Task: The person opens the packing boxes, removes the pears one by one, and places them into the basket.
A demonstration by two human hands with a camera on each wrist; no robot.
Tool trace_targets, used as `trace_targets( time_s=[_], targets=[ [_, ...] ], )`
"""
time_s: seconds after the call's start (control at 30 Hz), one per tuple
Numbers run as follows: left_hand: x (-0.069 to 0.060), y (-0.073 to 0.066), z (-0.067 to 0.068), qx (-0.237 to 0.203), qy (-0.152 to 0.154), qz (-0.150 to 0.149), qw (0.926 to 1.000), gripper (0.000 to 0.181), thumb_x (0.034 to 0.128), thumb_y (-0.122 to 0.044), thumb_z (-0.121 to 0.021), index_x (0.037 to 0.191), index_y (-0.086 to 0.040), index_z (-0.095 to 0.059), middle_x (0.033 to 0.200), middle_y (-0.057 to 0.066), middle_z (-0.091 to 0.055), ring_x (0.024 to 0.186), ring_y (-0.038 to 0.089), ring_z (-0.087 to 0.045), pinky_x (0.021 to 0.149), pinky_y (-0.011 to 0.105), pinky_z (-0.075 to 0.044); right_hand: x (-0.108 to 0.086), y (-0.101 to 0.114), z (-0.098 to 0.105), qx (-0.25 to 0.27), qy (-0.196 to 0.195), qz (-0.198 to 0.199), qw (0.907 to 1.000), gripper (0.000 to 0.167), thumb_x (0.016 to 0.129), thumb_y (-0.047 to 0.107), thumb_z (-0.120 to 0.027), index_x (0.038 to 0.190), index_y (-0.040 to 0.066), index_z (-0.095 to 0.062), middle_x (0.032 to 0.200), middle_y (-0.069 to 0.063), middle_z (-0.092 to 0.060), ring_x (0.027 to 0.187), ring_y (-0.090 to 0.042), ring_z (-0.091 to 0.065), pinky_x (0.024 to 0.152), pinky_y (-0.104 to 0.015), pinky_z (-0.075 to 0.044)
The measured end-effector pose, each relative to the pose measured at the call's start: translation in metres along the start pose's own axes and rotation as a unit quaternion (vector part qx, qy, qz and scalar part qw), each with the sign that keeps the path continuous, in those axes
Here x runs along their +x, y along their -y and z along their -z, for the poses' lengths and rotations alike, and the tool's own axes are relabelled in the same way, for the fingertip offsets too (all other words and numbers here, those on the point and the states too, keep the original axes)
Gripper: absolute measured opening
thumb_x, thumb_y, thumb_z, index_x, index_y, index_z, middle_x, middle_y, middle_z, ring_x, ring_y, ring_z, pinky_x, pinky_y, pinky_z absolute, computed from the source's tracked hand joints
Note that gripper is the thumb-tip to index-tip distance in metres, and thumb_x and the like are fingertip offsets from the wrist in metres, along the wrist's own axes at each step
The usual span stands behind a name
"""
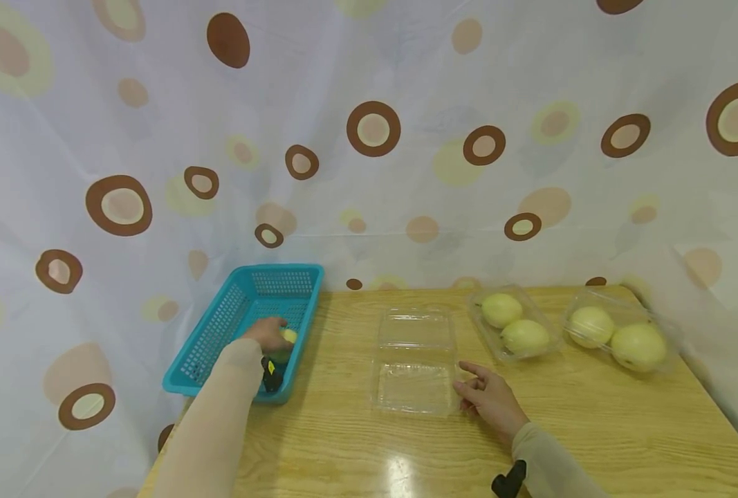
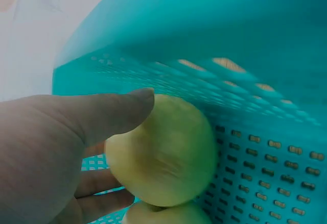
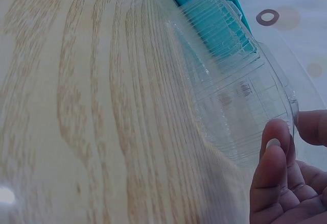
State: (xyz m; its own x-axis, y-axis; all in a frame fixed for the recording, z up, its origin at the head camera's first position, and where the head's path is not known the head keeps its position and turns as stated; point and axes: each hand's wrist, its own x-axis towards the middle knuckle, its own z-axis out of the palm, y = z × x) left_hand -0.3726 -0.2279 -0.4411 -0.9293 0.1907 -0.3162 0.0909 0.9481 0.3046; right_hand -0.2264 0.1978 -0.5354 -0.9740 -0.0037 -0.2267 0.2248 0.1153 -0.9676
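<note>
Inside the blue basket (image 1: 308, 346), my left hand (image 1: 265, 335) curls round a yellow-green round fruit (image 2: 168, 155). In the left wrist view the thumb of this hand (image 2: 56, 142) lies on the fruit's upper side, with fingers beyond it. Another fruit (image 2: 166, 215) touches it from below. An open clear plastic container (image 1: 415, 387) lies on the table, its lid folded back toward the wall. My right hand (image 1: 492, 403) pinches the container's right edge between thumb and fingertips; in the right wrist view, the fingers (image 3: 276, 175) are at the rim of the container (image 3: 240, 101).
Two clear containers, each holding two yellow fruits, stand at the back right: one nearer the middle (image 1: 494, 347), one near the table's right edge (image 1: 606, 297). The wooden table (image 1: 344, 443) meets a dotted curtain (image 1: 418, 173) at the back. The basket stands at the left.
</note>
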Motion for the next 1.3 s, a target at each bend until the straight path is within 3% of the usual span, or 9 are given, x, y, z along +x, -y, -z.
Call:
trace_targets(
  time_s=[0.1, 0.4, 0.53, 0.67, 0.83, 1.0, 1.13, 1.3],
  targets=[
    [-0.002, -0.001, 0.001, -0.005, 0.001, 0.001, 1.0000, 0.065, 0.0892, -0.029, -0.066, 0.142, 0.001, -0.044, 0.141, 0.025, -0.044, 0.127, 0.045, -0.042, 0.096, 0.056, -0.042, 0.000, 0.000, -0.001, -0.001, 0.001, 0.000, 1.0000, 0.055, 0.094, 0.012, -0.063, 0.144, 0.005, -0.040, 0.091, -0.017, -0.062, 0.068, -0.021, -0.060, 0.058, -0.029, -0.052],
    [-0.017, -0.016, 0.020, -0.021, -0.038, -0.050, 0.9978, 0.066, 0.0952, -0.032, -0.060, 0.146, 0.002, -0.034, 0.144, 0.024, -0.041, 0.129, 0.043, -0.041, 0.099, 0.055, -0.040, -0.001, 0.001, -0.001, 0.000, 0.000, 0.003, 1.0000, 0.056, 0.094, 0.012, -0.063, 0.144, 0.005, -0.040, 0.090, -0.018, -0.062, 0.067, -0.021, -0.060, 0.058, -0.030, -0.053],
    [-0.025, -0.031, 0.025, -0.030, -0.075, -0.074, 0.9940, 0.070, 0.0951, -0.033, -0.061, 0.150, -0.004, -0.028, 0.144, 0.022, -0.042, 0.126, 0.040, -0.046, 0.096, 0.054, -0.043, -0.001, 0.000, 0.000, 0.006, 0.004, 0.003, 1.0000, 0.056, 0.094, 0.012, -0.063, 0.144, 0.006, -0.040, 0.091, -0.018, -0.062, 0.068, -0.021, -0.060, 0.058, -0.030, -0.053],
    [-0.035, -0.054, 0.021, -0.025, -0.107, -0.106, 0.9884, 0.070, 0.0941, -0.033, -0.063, 0.151, -0.009, -0.029, 0.146, 0.017, -0.042, 0.128, 0.036, -0.045, 0.098, 0.053, -0.042, -0.001, 0.000, 0.000, 0.009, 0.004, 0.002, 0.9999, 0.055, 0.094, 0.012, -0.062, 0.145, 0.006, -0.040, 0.091, -0.018, -0.062, 0.068, -0.021, -0.059, 0.058, -0.030, -0.053],
    [-0.051, -0.087, 0.010, -0.026, -0.118, -0.142, 0.9825, 0.070, 0.0921, -0.034, -0.066, 0.149, -0.009, -0.034, 0.148, 0.012, -0.040, 0.132, 0.033, -0.041, 0.102, 0.050, -0.039, -0.001, 0.001, 0.000, 0.010, 0.005, 0.001, 0.9999, 0.055, 0.095, 0.012, -0.062, 0.145, 0.005, -0.039, 0.090, -0.018, -0.062, 0.068, -0.021, -0.060, 0.058, -0.029, -0.052],
    [-0.059, -0.112, -0.012, -0.006, -0.114, -0.190, 0.9752, 0.068, 0.0920, -0.036, -0.065, 0.148, -0.009, -0.037, 0.146, 0.010, -0.043, 0.132, 0.030, -0.043, 0.104, 0.046, -0.039, -0.001, 0.001, 0.000, 0.013, 0.005, -0.005, 0.9999, 0.055, 0.095, 0.013, -0.062, 0.145, 0.006, -0.040, 0.091, -0.017, -0.063, 0.068, -0.021, -0.060, 0.058, -0.030, -0.052],
    [-0.064, -0.122, -0.033, -0.004, -0.090, -0.208, 0.9740, 0.072, 0.0913, -0.045, -0.063, 0.149, -0.012, -0.035, 0.148, 0.010, -0.040, 0.132, 0.031, -0.042, 0.103, 0.047, -0.039, 0.000, 0.001, 0.001, 0.011, 0.006, -0.008, 0.9999, 0.055, 0.095, 0.014, -0.061, 0.145, 0.006, -0.040, 0.091, -0.017, -0.063, 0.069, -0.021, -0.060, 0.059, -0.031, -0.052],
    [-0.066, -0.125, -0.059, -0.004, -0.061, -0.200, 0.9778, 0.084, 0.0860, -0.062, -0.059, 0.150, -0.015, -0.033, 0.152, 0.007, -0.034, 0.135, 0.029, -0.038, 0.104, 0.047, -0.039, -0.001, 0.002, 0.001, 0.009, 0.005, -0.008, 0.9999, 0.054, 0.095, 0.015, -0.061, 0.144, 0.007, -0.040, 0.092, -0.017, -0.063, 0.069, -0.021, -0.059, 0.059, -0.031, -0.052]
  ],
)
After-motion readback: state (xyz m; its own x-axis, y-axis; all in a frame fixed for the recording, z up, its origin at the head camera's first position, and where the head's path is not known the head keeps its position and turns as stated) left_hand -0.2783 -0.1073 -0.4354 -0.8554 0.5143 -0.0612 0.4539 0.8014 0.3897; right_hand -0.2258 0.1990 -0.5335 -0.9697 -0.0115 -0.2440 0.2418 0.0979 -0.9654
